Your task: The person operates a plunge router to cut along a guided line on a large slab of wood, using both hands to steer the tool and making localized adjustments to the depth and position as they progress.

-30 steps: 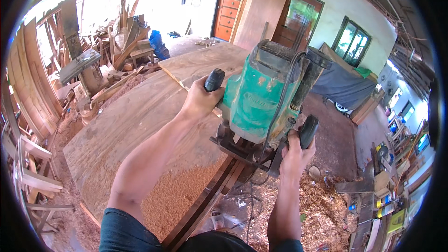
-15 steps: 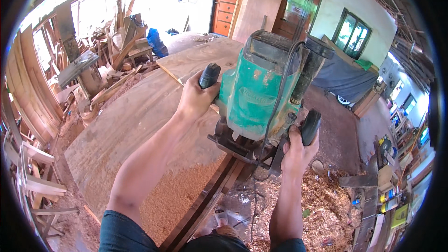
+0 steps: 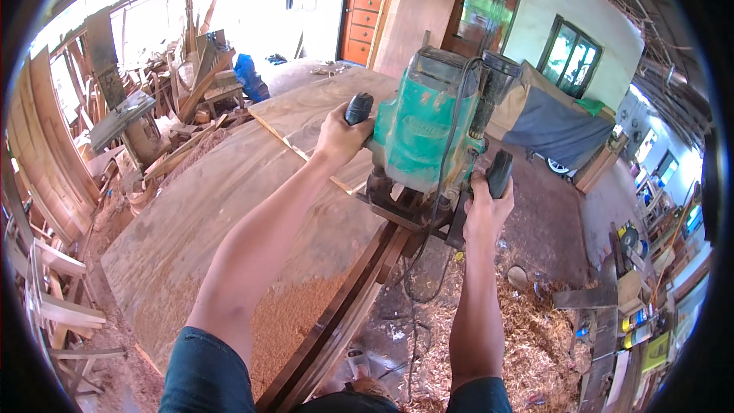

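Observation:
A green plunge router (image 3: 419, 134) with a scuffed, dusty body stands on a long dark wooden beam (image 3: 336, 317). My left hand (image 3: 342, 138) is closed around its black left handle, while my right hand (image 3: 487, 203) grips the black handle on the other side. Both arms reach forward, away from my body. A black power cord (image 3: 451, 138) runs down the router's front and loops below it beside the beam. The router's base covers the cutting bit. Under the beam's left side lies a large plywood sheet (image 3: 222, 214), with sawdust on its near part.
A thin wooden strip (image 3: 277, 135) lies across the plywood. Scrap lumber (image 3: 195, 76) is heaped at the far left, and wood shavings (image 3: 527, 329) cover the floor at right. A covered vehicle (image 3: 550, 118) stands at the far right. Cans and tools crowd a bench (image 3: 634, 298) at the right edge.
Holding the router, both hands have moved farther forward along the beam, so more of the beam shows behind it. My arms are stretched out more.

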A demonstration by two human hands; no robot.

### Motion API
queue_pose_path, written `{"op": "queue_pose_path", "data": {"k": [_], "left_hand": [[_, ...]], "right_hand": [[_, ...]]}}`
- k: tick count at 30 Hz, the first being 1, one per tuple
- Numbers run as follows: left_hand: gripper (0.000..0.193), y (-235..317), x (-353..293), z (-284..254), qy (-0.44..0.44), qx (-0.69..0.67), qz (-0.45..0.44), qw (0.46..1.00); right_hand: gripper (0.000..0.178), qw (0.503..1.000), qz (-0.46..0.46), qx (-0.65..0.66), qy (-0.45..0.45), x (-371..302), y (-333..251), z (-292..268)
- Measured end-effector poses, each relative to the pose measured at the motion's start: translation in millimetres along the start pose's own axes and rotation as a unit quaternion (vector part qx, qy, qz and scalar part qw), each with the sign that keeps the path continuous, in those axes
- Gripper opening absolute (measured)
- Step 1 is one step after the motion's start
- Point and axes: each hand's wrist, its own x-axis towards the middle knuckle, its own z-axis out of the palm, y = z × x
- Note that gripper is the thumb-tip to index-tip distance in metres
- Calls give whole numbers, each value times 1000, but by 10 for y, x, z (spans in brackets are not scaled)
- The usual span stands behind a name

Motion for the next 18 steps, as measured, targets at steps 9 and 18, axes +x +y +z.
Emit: {"op": "queue_pose_path", "data": {"k": [9, 18], "left_hand": [[33, -154, 395, 215, -7, 8, -6, 1000], [38, -55, 11, -90, -31, 15, -25, 999]], "right_hand": [[18, 1000, -15, -18, 4, 398, 281, -8], [16, 999, 18, 21, 20, -110, -86, 4]]}}
